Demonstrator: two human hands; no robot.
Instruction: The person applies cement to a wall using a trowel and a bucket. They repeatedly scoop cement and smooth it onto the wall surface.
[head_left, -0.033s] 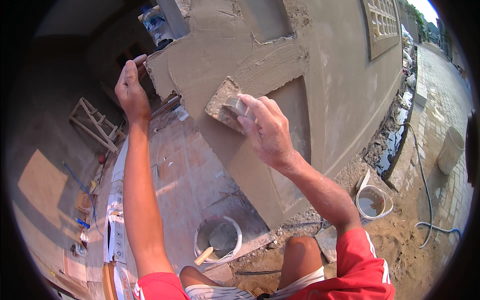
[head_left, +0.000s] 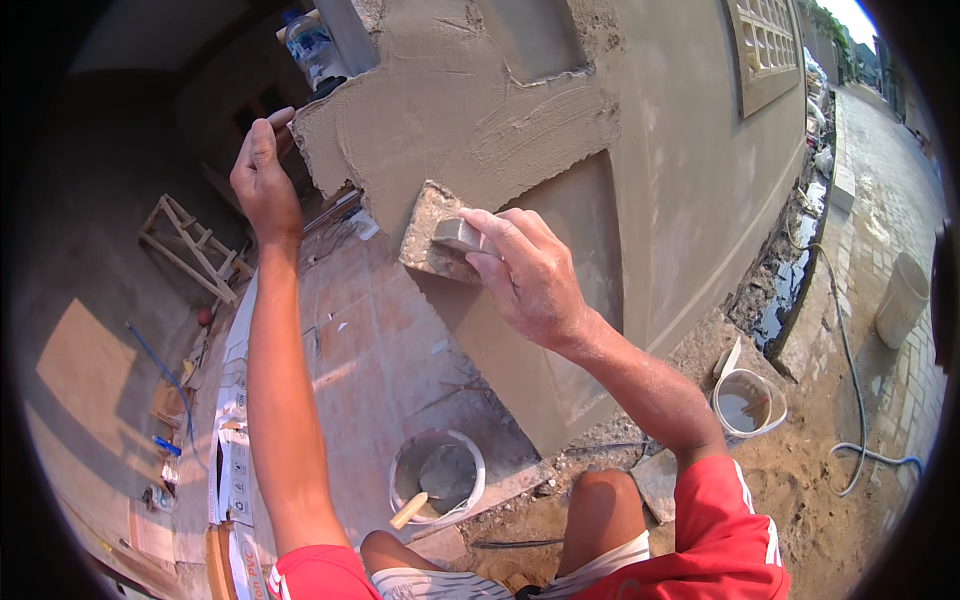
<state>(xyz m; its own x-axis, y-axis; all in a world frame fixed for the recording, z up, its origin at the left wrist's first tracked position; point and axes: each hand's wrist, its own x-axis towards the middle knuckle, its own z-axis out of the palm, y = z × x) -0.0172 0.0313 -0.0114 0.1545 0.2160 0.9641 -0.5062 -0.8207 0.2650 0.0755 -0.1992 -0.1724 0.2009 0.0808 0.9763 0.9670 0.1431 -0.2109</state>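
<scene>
My right hand (head_left: 535,275) grips the block handle of a small rectangular plastering float (head_left: 428,235), its face crusted with mortar. The float is at the lower left edge of the grey rendered wall (head_left: 430,120), beside a recessed panel (head_left: 580,215). My left hand (head_left: 267,190) is raised just left of the wall's ragged edge, thumb up and fingers stretched out, with no tool visible in it. Part of its fingers is hidden behind the thumb. Below, between my arms, stands a bucket (head_left: 478,478) of grey mortar with a wooden-handled trowel (head_left: 408,511) in it.
Right of my knee is a white pail (head_left: 778,408) of murky water. A hose (head_left: 848,370) crosses the sandy ground near a tall bucket (head_left: 900,300). Bottles (head_left: 308,45) stand atop the wall. A wooden trestle (head_left: 195,250) and long cartons (head_left: 232,470) lie left.
My right hand has moved the float slightly down and left along the wall, turning it more upright. My left hand has stayed in place.
</scene>
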